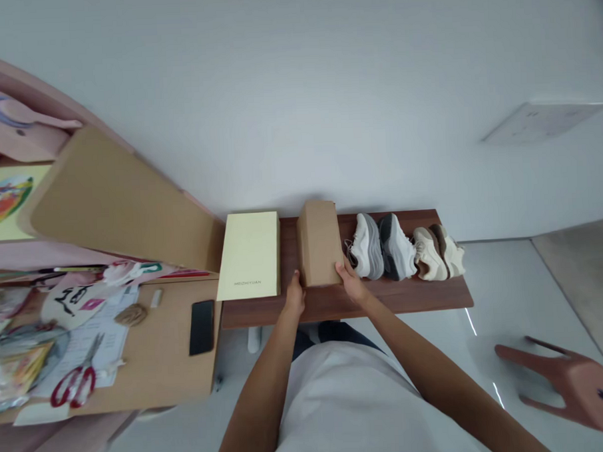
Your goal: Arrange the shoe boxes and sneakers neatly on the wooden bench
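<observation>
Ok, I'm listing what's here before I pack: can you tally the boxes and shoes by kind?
Boxes: 2 (yellow box, brown box)
Shoes: 4 (two grey-and-white shoes, two cream shoes)
Total: 6

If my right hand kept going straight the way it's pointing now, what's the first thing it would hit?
The brown cardboard box: the right hand points forward and leftward into its near right corner. They look already in contact, though exact depth is hard to judge.
</observation>
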Motion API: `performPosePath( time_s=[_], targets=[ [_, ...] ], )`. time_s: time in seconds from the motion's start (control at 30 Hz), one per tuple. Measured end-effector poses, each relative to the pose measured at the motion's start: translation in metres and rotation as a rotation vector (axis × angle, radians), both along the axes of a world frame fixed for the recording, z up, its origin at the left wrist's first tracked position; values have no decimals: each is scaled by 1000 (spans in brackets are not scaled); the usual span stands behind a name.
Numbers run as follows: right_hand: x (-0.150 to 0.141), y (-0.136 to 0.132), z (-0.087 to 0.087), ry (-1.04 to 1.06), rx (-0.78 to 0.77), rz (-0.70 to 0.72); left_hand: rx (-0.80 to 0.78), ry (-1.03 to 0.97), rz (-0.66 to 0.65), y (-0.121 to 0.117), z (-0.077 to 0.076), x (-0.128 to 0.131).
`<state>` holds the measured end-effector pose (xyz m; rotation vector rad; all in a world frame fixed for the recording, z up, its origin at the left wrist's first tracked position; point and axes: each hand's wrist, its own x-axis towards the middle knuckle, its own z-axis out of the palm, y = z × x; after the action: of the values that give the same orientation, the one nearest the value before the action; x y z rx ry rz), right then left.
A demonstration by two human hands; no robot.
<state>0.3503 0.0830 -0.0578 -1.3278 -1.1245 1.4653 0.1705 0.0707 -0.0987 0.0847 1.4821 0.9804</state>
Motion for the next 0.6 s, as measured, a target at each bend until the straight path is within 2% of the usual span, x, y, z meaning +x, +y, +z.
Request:
performPosePath(
  time_s=[0.13,0.3,0.43,0.6],
  targets=[
    [12,3,-1,-89,61,-81,-98,34,146,8,-11,6],
    [26,6,-10,-152,111,-94,-35,-4,190,0,-10,1],
    [34,7,-20,-184,57,-138,84,-41,245,-13,-3,-8],
    [34,11,-27,-193,-74,-142,177,64,261,-17,7,-8]
  ],
)
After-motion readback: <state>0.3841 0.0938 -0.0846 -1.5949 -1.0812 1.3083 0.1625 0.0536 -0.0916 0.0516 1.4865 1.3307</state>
